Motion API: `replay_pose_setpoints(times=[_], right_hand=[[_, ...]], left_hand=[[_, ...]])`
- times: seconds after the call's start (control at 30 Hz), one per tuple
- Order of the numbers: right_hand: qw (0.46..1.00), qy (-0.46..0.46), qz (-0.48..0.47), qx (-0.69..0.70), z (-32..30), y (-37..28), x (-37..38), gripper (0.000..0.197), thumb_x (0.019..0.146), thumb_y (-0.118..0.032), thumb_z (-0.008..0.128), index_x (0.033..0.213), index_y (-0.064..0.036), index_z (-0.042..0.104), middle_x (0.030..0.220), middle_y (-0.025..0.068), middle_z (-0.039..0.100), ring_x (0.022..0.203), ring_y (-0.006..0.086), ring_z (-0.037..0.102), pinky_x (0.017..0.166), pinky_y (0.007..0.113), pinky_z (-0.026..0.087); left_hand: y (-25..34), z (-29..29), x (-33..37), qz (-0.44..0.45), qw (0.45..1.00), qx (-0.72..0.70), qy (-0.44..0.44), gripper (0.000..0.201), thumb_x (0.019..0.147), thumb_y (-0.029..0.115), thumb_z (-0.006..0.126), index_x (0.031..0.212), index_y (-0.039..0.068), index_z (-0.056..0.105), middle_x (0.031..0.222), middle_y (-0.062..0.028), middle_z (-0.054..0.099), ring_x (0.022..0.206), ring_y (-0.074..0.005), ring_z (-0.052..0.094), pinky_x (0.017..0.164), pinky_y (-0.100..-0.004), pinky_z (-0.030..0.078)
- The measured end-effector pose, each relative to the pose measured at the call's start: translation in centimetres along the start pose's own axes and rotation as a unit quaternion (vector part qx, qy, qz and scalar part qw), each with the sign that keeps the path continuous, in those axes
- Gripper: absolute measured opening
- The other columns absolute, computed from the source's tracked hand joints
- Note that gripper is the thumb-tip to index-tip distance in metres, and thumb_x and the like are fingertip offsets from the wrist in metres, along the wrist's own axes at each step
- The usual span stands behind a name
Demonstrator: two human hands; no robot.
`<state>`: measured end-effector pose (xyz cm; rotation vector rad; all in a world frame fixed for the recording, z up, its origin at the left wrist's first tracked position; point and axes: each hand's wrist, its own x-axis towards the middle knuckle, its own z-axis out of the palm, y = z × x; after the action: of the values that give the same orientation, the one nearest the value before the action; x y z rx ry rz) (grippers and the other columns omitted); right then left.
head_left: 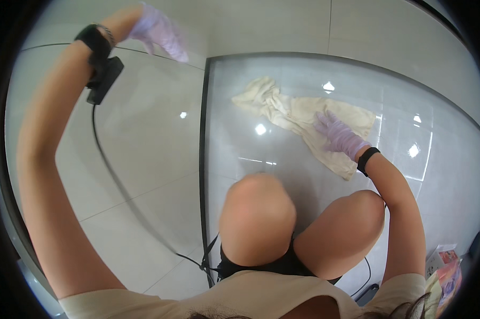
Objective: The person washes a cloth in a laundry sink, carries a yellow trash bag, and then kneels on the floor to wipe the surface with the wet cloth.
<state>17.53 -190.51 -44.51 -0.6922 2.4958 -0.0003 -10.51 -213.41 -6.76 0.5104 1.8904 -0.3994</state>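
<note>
A cream-coloured cloth point(309, 114) lies spread and partly bunched on a glossy grey floor panel point(229, 143). My right hand point(338, 134), in a thin lavender glove, rests flat on the right part of the cloth with its fingers apart. At the upper left, my left hand point(159, 34) wears a matching glove. It is held away from the cloth, over the paler tiles, with fingers stretched out and nothing visible in them.
A dark border strip point(203, 122) edges the grey panel beside pale tiles point(144, 133). From a black device point(106, 80) on my left wrist, a black cable point(112, 170) runs down toward my waist. My bent knees are close to the cloth. Colourful packages point(446, 271) stand at the lower right.
</note>
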Motion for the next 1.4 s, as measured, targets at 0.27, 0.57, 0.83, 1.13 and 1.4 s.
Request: replay_pose_setpoints(times=[0.27, 0.57, 0.83, 1.13, 1.4], right_hand=[[1.0, -0.012, 0.015, -0.009, 0.8, -0.3, 0.7, 0.085, 0.08, -0.051, 0.059, 0.147, -0.0122, 0.024, 0.154, 0.0118, 0.016, 0.14, 0.0355, 0.018, 0.116, 0.035, 0.016], [0.968, 0.195, 0.145, 0.063, 2.8, -3.5, -4.3, 0.06, 0.084, -0.026, 0.061, 0.139, -0.0161, 0.039, 0.138, 0.0076, 0.041, 0.119, 0.0297, 0.042, 0.099, 0.038, 0.039], [0.926, 0.224, 0.274, 0.127, 6.2, -6.1, -8.9, 0.062, 0.077, -0.017, 0.061, 0.137, -0.0192, 0.045, 0.137, 0.0118, 0.04, 0.119, 0.0355, 0.041, 0.097, 0.047, 0.037], [0.973, 0.102, 0.189, 0.08, 8.3, -5.4, -7.3, 0.065, 0.075, -0.029, 0.06, 0.137, -0.0276, 0.044, 0.147, 0.0185, 0.028, 0.133, 0.0455, 0.024, 0.105, 0.059, 0.021], [0.985, 0.109, 0.105, 0.085, 6.0, -3.4, -7.3, 0.056, 0.078, -0.031, 0.06, 0.133, -0.0304, 0.049, 0.146, 0.0191, 0.03, 0.131, 0.0473, 0.028, 0.105, 0.061, 0.022]], left_hand=[[-1.6, 9.2, 19.2, 0.015, 0.973, 0.18, 0.142, 0.064, 0.086, 0.058, 0.048, 0.136, 0.019, 0.048, 0.139, -0.0058, 0.048, 0.129, -0.0295, 0.043, 0.106, -0.0423, 0.034], [2.7, 27.2, 32.0, 0.136, 0.823, -0.134, 0.535, 0.045, 0.08, 0.019, 0.065, 0.124, 0.016, 0.057, 0.11, -0.0129, 0.052, 0.1, -0.0316, 0.052, 0.089, -0.0406, 0.044], [3.8, 29.5, 28.9, -0.062, 0.794, -0.148, 0.586, 0.068, 0.084, 0.044, 0.057, 0.143, 0.017, 0.036, 0.145, -0.0191, 0.031, 0.134, -0.0415, 0.025, 0.108, -0.0603, 0.014], [10.3, 26.3, 35.2, 0.295, 0.832, 0.004, 0.47, 0.078, 0.087, 0.064, 0.038, 0.149, 0.018, 0.022, 0.155, -0.0083, 0.015, 0.144, -0.0276, 0.006, 0.113, -0.0531, -0.005], [12.4, 17.9, 35.0, 0.391, 0.784, 0.194, 0.442, 0.079, 0.081, 0.071, 0.04, 0.146, 0.025, 0.03, 0.153, -0.0009, 0.024, 0.143, -0.0219, 0.014, 0.115, -0.052, 0.001]])
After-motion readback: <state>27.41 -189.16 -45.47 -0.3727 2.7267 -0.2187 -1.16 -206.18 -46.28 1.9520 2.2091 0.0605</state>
